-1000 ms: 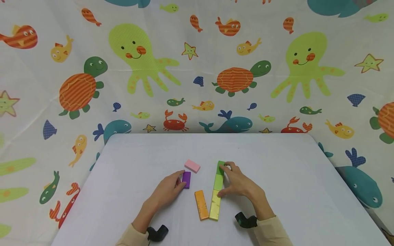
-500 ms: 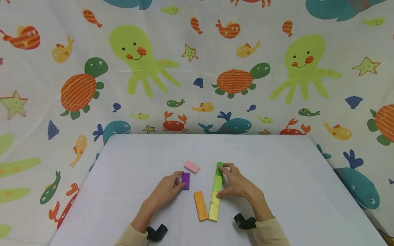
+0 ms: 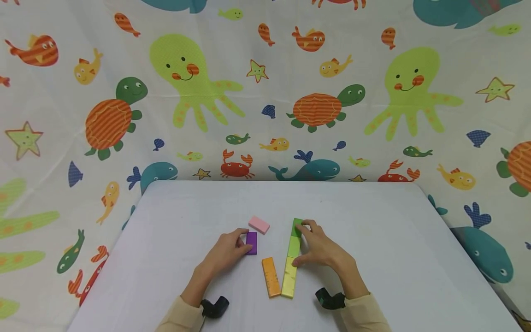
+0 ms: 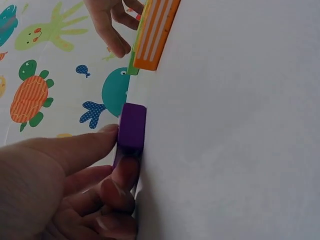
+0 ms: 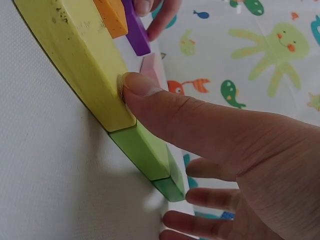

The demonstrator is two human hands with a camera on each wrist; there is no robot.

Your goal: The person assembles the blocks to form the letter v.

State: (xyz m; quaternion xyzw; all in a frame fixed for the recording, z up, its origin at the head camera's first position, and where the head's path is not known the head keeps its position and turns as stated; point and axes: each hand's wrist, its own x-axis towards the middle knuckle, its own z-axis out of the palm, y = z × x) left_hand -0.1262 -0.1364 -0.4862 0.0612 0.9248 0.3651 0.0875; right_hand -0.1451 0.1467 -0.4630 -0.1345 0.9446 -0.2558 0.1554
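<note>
My left hand (image 3: 224, 252) pinches a small purple block (image 3: 251, 243) between thumb and fingers, low at the white table. The left wrist view shows the thumb at one side of the purple block (image 4: 133, 127) and curled fingers by its near end. A row of yellow (image 3: 289, 279), light green (image 3: 294, 247) and dark green (image 3: 297, 227) blocks lies end to end to the right. Along that row rests my right hand (image 3: 322, 246), its thumb touching the side of the yellow block (image 5: 85, 60) and its fingertips by the dark green block (image 5: 171, 189).
An orange block (image 3: 271, 277) lies left of the yellow one, their near ends close together. A pink block (image 3: 259, 224) sits at an angle just beyond the purple one. A cloth (image 3: 257, 106) printed with sea animals hangs behind the white table (image 3: 373, 212).
The left wrist and sleeve have shifted slightly to the right and up, while the left fingers stay at the purple block. The right hand and the other blocks stay in place.
</note>
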